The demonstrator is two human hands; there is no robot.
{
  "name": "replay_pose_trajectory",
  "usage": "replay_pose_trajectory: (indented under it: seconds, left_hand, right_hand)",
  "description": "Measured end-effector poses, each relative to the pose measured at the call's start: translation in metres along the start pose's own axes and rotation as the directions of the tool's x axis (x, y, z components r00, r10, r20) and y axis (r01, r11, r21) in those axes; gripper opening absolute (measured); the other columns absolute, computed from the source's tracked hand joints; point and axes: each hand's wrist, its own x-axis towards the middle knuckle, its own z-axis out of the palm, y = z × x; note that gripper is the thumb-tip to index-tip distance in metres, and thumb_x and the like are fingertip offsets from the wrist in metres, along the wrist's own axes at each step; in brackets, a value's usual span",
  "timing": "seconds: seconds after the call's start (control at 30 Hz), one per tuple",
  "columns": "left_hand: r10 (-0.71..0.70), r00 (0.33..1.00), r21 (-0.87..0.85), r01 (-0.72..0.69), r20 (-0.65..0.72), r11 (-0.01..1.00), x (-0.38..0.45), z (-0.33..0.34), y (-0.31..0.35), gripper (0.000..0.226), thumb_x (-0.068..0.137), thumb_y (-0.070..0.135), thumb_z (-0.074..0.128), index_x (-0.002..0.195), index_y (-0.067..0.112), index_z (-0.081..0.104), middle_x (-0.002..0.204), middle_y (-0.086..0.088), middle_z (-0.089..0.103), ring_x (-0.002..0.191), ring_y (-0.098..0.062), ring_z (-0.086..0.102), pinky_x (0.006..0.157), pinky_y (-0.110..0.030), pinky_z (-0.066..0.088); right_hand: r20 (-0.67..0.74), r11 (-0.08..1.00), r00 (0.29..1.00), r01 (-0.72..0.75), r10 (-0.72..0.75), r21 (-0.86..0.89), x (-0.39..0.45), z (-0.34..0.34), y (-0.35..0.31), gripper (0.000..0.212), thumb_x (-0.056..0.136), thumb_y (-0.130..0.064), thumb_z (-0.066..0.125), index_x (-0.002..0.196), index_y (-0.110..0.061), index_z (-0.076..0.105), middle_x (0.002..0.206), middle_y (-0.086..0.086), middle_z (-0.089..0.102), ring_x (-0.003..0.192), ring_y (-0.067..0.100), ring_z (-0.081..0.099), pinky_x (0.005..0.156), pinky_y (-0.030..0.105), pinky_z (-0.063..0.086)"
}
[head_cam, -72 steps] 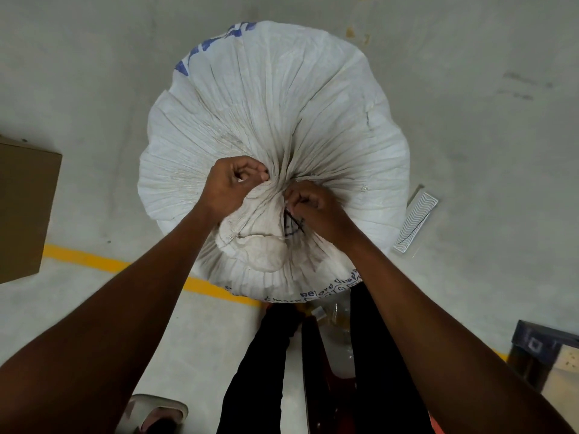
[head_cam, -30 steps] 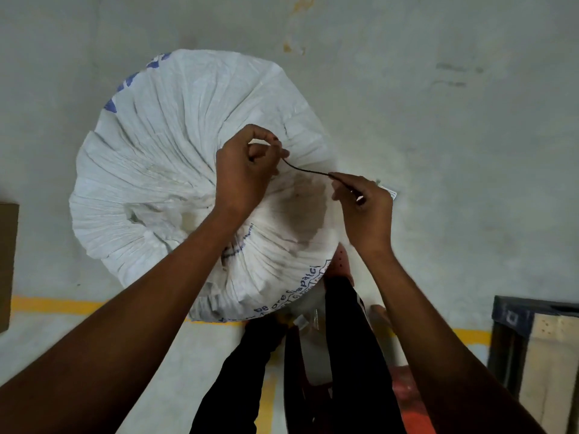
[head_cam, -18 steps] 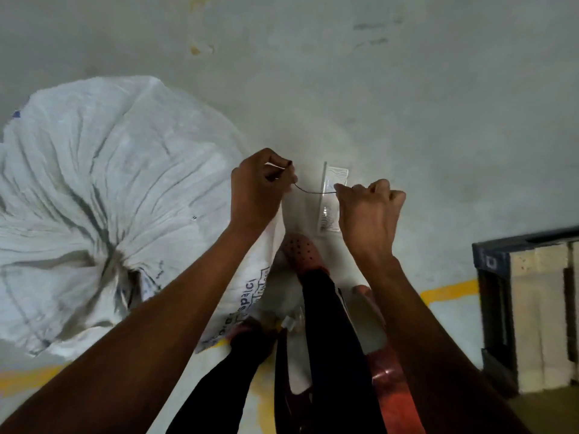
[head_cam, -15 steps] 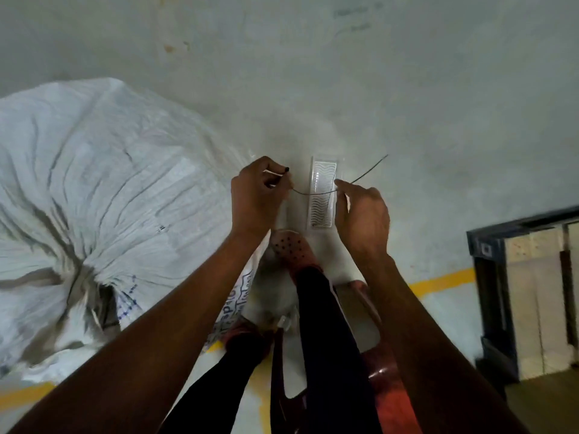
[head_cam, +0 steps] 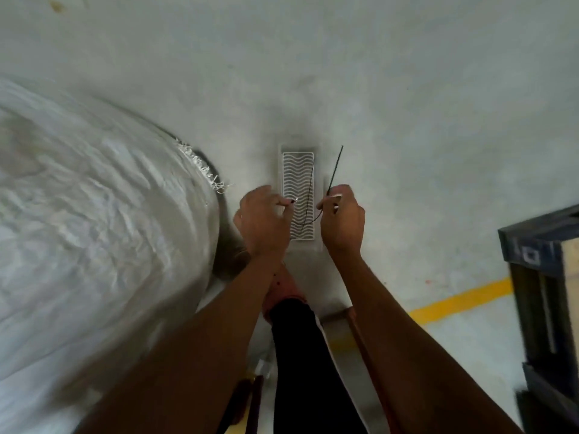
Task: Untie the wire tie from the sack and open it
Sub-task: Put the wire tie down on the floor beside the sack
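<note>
The big white woven sack [head_cam: 94, 230] fills the left of the view, blurred, its frayed edge showing at the right side. The thin black wire tie [head_cam: 308, 198] is off the sack and bent into a U shape between my hands. My left hand [head_cam: 263, 223] pinches one end of it. My right hand [head_cam: 343, 220] pinches the other part, with a straight end sticking up past the fingers. Both hands hover to the right of the sack, above a small white tray.
A small white rectangular tray with a wavy pattern [head_cam: 299, 195] lies on the grey concrete floor under the hands. A dark blue crate or pallet [head_cam: 545, 308] stands at the right edge. A yellow floor line [head_cam: 460, 300] runs at the lower right. My leg and shoe are below.
The wire tie came off the sack's neck. Both hands carried it to the right, away from the sack, and now hold it bent over the white tray. The view swung right.
</note>
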Motion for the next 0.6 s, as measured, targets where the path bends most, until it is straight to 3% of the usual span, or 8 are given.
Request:
replay_pose_trajectory:
  seconds: [0.1, 0.23, 0.3, 0.4, 0.5, 0.6]
  left_hand:
    - [0.077, 0.996, 0.121, -0.081, 0.037, 0.989, 0.018, 0.038, -0.023, 0.008, 0.091, 0.037, 0.078, 0.095, 0.031, 0.083, 0.154, 0.004, 0.059, 0.150, -0.024, 0.045, 0.121, -0.054, 0.036]
    - [0.106, 0.990, 0.227, -0.126, 0.097, 0.966, 0.033, 0.079, -0.052, 0.017, 0.098, 0.041, 0.069, 0.109, 0.034, 0.081, 0.169, 0.006, 0.041, 0.162, -0.022, 0.024, 0.128, -0.055, 0.016]
    - [0.146, 0.982, 0.241, -0.171, 0.121, 0.955, 0.037, 0.093, -0.059, 0.015, 0.099, 0.041, 0.068, 0.104, 0.034, 0.081, 0.174, 0.006, 0.031, 0.165, -0.023, 0.017, 0.129, -0.058, 0.008]
    - [0.211, 0.973, 0.249, -0.229, 0.098, 0.941, 0.041, 0.105, -0.063, 0.014, 0.098, 0.037, 0.072, 0.098, 0.028, 0.083, 0.175, 0.000, 0.028, 0.164, -0.030, 0.021, 0.128, -0.065, 0.014]
    - [0.272, 0.962, 0.269, -0.267, 0.020, 0.925, 0.045, 0.113, -0.067, 0.017, 0.091, 0.030, 0.081, 0.103, 0.017, 0.082, 0.168, -0.010, 0.043, 0.157, -0.039, 0.037, 0.119, -0.074, 0.027]
    - [0.201, 0.978, 0.333, -0.209, 0.059, 0.920, 0.048, 0.114, -0.069, 0.008, 0.094, 0.034, 0.077, 0.097, 0.029, 0.081, 0.170, -0.004, 0.038, 0.160, -0.033, 0.030, 0.122, -0.069, 0.029]
  right_hand:
    - [-0.020, 0.991, 1.000, -0.002, -0.001, -0.134, 0.025, 0.029, 0.030, 0.022, 0.098, -0.031, 0.043, 0.091, -0.027, 0.064, 0.087, 0.000, 0.074, 0.084, 0.027, 0.070, 0.072, 0.046, 0.061]
    - [-0.002, 0.926, 0.991, 0.126, -0.135, -0.357, 0.043, 0.060, 0.066, 0.012, 0.094, -0.022, 0.066, 0.093, -0.019, 0.077, 0.132, 0.008, 0.062, 0.120, 0.033, 0.056, 0.086, 0.043, 0.057]
    - [0.010, 0.910, 0.985, 0.163, -0.172, -0.382, 0.051, 0.072, 0.081, 0.007, 0.090, -0.018, 0.071, 0.090, -0.018, 0.078, 0.149, 0.009, 0.054, 0.133, 0.034, 0.050, 0.093, 0.044, 0.054]
    - [0.058, 0.899, 0.982, 0.190, -0.182, -0.393, 0.059, 0.084, 0.094, 0.006, 0.092, -0.015, 0.071, 0.089, -0.013, 0.076, 0.158, 0.010, 0.048, 0.144, 0.032, 0.043, 0.092, 0.047, 0.058]
    - [0.089, 0.856, 0.972, 0.234, -0.217, -0.461, 0.062, 0.089, 0.101, 0.006, 0.093, -0.016, 0.073, 0.089, -0.012, 0.075, 0.158, 0.011, 0.049, 0.144, 0.032, 0.043, 0.082, 0.047, 0.063]
    - [0.113, 0.828, 0.970, 0.243, -0.216, -0.506, 0.063, 0.091, 0.106, 0.007, 0.090, -0.018, 0.076, 0.087, -0.012, 0.075, 0.155, 0.013, 0.051, 0.142, 0.035, 0.046, 0.075, 0.050, 0.063]
